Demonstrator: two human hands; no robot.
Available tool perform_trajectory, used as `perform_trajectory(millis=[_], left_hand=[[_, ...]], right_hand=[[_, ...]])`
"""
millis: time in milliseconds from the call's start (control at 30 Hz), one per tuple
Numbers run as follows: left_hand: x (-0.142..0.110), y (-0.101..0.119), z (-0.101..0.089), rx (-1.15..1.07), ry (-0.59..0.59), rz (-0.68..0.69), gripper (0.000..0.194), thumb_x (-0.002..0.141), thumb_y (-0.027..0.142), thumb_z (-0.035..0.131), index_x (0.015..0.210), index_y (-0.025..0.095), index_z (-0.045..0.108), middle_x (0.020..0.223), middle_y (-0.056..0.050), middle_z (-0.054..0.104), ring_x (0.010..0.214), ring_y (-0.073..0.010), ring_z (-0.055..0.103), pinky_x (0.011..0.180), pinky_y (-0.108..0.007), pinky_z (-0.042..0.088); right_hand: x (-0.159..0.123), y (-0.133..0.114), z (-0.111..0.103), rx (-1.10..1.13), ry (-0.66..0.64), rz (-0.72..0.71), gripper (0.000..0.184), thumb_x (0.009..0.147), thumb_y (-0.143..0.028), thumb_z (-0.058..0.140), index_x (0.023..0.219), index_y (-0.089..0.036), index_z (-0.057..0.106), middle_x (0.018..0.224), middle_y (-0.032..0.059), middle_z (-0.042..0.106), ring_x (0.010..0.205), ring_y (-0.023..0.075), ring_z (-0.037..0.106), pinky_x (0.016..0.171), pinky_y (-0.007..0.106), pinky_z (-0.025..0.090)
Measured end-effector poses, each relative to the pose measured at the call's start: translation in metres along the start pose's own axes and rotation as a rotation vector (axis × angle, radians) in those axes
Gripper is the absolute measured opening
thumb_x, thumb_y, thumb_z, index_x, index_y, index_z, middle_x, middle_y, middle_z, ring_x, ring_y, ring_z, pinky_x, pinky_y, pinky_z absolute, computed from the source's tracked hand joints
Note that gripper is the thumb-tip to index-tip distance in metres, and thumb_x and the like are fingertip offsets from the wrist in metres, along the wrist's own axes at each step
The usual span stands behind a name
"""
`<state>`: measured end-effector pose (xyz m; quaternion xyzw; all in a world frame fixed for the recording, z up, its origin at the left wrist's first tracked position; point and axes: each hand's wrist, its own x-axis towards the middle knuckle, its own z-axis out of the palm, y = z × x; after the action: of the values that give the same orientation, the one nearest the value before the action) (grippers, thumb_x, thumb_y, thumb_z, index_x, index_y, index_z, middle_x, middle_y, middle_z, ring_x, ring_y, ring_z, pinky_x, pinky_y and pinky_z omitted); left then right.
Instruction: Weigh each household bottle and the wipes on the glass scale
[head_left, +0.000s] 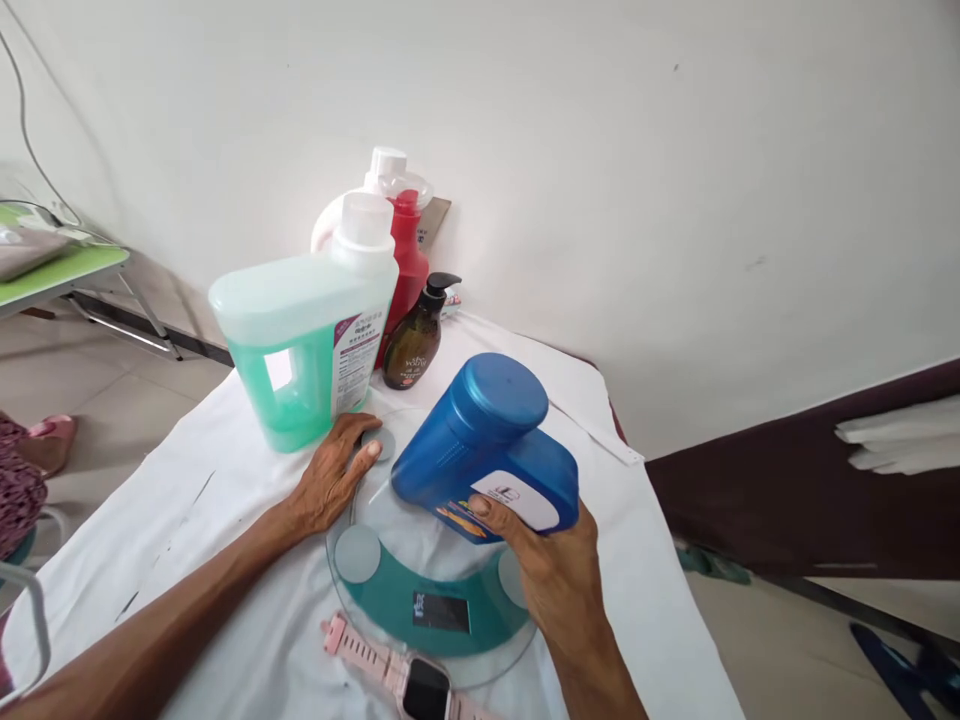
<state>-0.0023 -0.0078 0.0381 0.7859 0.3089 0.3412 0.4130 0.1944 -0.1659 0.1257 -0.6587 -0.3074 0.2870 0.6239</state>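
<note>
My right hand point(559, 560) grips a blue plastic bottle point(465, 430) with a blue screw cap and a white label, its thumb across the front. The bottle appears tilted over a round glass scale point(390, 590); whether its base touches the glass I cannot tell. My left hand point(337, 475) rests at the scale's left edge by a round grey pad, thumb and fingers apart. A lit display point(441, 611) is set in the scale's teal band, its digits too small to read surely. A pink-strapped smartwatch point(425, 688) lies by the scale's near edge.
Beyond my left hand stands a large jug of green liquid point(307, 340). Behind are a red bottle point(407, 260), a dark pump bottle point(416, 340) and a white-capped container point(388, 163). White cloth point(637, 600) covers the table against the wall. Part of a person point(22, 490) shows at left.
</note>
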Motion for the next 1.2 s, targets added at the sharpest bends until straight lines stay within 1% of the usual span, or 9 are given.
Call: perform_trajectory(millis=[200,367,500,600,867,967,1033,1133,1200], left_hand=[[-0.001,0.002,0.0,-0.032,0.001,-0.045,0.058,0.112,0.063,0.039,0.14,0.019,0.064,0.144,-0.018,0.064,0.14,-0.0327,0.06,0.126,-0.058,0.044],[0.0,0.004,0.001,-0.024,-0.002,-0.085,0.058,0.111,0.064,0.04,0.139,0.02,0.067,0.146,-0.017,0.064,0.142,-0.0335,0.059,0.126,-0.059,0.044],[-0.002,0.002,0.002,-0.003,0.008,-0.101,0.054,0.112,0.062,0.04,0.139,0.024,0.068,0.148,-0.015,0.063,0.143,-0.0332,0.059,0.126,-0.059,0.045],[-0.003,0.001,0.002,0.0,0.005,-0.107,0.052,0.112,0.06,0.041,0.141,0.026,0.068,0.15,-0.015,0.063,0.145,-0.0331,0.058,0.127,-0.059,0.045],[-0.003,0.003,0.002,0.037,0.017,-0.101,0.05,0.112,0.058,0.043,0.141,0.028,0.07,0.15,-0.013,0.065,0.144,-0.0338,0.06,0.124,-0.059,0.049],[-0.002,0.004,0.001,0.054,0.023,-0.106,0.05,0.111,0.059,0.043,0.14,0.028,0.071,0.15,-0.013,0.066,0.142,-0.034,0.061,0.123,-0.058,0.051],[-0.003,0.005,0.001,0.043,0.021,-0.135,0.051,0.111,0.059,0.043,0.14,0.029,0.071,0.151,-0.013,0.065,0.144,-0.0342,0.059,0.125,-0.058,0.049],[-0.003,0.008,0.002,0.023,0.008,-0.167,0.051,0.11,0.061,0.043,0.14,0.031,0.07,0.153,-0.012,0.063,0.146,-0.0345,0.056,0.128,-0.06,0.044],[-0.003,0.009,0.002,0.023,0.007,-0.183,0.051,0.11,0.062,0.042,0.141,0.032,0.07,0.154,-0.011,0.061,0.147,-0.0345,0.056,0.128,-0.06,0.044]], right_hand=[[0.035,-0.018,-0.004,0.215,0.07,-0.005,0.049,0.059,-0.037,0.103,0.097,-0.022,0.076,0.086,0.0049,0.08,0.078,0.0264,0.076,0.074,0.047,0.069],[0.118,-0.03,-0.003,0.286,0.214,-0.231,0.053,0.053,-0.032,0.103,0.097,-0.021,0.074,0.094,0.0039,0.08,0.09,0.0256,0.076,0.088,0.046,0.067],[0.193,-0.019,0.017,0.294,0.189,-0.296,0.062,0.049,-0.035,0.102,0.101,-0.021,0.072,0.095,0.0034,0.08,0.087,0.0243,0.074,0.087,0.046,0.065],[0.228,-0.004,0.035,0.313,0.148,-0.286,0.067,0.046,-0.037,0.101,0.103,-0.023,0.069,0.093,0.0012,0.079,0.085,0.0233,0.072,0.085,0.044,0.065],[0.228,0.033,0.063,0.206,0.049,-0.23,0.074,0.055,-0.052,0.099,0.113,-0.022,0.065,0.105,0.0038,0.079,0.093,0.0238,0.073,0.091,0.044,0.063],[0.231,0.033,0.05,0.145,-0.085,-0.226,0.07,0.067,-0.07,0.09,0.114,-0.024,0.065,0.114,0.006,0.079,0.104,0.0261,0.073,0.095,0.044,0.061],[0.241,0.031,0.025,0.053,-0.145,-0.225,0.067,0.086,-0.086,0.062,0.113,-0.025,0.067,0.122,0.0086,0.078,0.115,0.0279,0.071,0.099,0.046,0.06],[0.266,0.031,-0.025,-0.447,0.056,-0.179,0.076,0.102,-0.084,0.021,0.112,-0.024,0.067,0.132,0.0127,0.074,0.129,0.0288,0.066,0.109,0.048,0.053],[0.284,0.037,-0.057,-0.805,0.117,-0.025,0.068,0.102,-0.08,0.034,0.104,-0.021,0.068,0.129,0.0193,0.074,0.134,0.0361,0.063,0.117,0.057,0.045]])
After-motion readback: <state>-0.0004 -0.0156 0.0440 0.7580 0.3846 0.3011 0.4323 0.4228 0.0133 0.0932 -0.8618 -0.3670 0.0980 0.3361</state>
